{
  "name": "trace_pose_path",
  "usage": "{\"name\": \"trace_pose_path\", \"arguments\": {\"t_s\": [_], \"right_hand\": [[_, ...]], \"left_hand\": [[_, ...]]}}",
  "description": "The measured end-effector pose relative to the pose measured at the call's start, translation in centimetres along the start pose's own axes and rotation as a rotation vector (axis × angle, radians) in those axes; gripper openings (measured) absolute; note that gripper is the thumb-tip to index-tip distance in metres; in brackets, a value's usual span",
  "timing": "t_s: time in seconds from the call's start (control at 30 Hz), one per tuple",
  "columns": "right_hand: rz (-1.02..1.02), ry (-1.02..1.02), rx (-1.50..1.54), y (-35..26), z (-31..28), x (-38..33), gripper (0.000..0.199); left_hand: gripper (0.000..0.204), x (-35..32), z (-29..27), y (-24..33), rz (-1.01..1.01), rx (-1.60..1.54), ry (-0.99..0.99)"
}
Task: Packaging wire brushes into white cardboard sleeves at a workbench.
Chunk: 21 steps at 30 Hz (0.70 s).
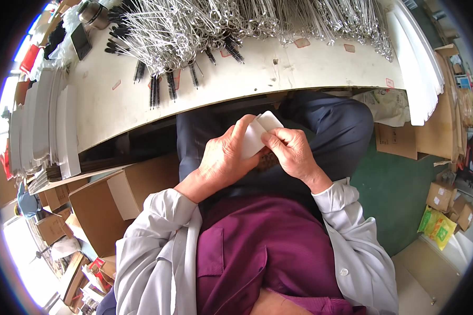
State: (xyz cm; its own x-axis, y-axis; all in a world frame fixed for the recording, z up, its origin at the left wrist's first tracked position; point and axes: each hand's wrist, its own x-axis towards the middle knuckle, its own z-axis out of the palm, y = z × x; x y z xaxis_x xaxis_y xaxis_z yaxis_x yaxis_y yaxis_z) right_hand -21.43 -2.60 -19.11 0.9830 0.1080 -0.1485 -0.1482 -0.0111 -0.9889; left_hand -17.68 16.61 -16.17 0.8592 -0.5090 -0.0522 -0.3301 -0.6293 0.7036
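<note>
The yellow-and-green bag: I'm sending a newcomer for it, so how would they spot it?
Find the green floor right of the dark trousers. Along its right edge sit small brown cardboard boxes; the bag lies just below them in the picture. Bright yellow and green set it apart from those brown neighbours.

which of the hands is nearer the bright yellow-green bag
Right. The right hand is above and left of the yellow-green bag in the picture, apart from it; the left hand is farther left.
</note>
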Motion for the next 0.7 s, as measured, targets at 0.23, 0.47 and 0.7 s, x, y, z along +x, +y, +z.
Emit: {"name": "trace_pose_path", "arguments": {"t_s": [0.23,0.47,0.7], "right_hand": [[-0.015,0.067,-0.055,0.4,1.6,-0.6,0.030],[-0.142,0.269,-0.028,0.3,3.5,-1.5,0.023],[-0.276,0.242,-0.405,-0.8,2.7,-1.3,0.026]], "left_hand": [[0.069,0.2,0.3,-0.3,-0.024,-0.077,-0.022],[0.061,-0.2,0.9,-1.1,-0.052,-0.123,-0.019],[0.060,-0.8,1.6,-1.3,-0.011,-0.127,0.015]]}}
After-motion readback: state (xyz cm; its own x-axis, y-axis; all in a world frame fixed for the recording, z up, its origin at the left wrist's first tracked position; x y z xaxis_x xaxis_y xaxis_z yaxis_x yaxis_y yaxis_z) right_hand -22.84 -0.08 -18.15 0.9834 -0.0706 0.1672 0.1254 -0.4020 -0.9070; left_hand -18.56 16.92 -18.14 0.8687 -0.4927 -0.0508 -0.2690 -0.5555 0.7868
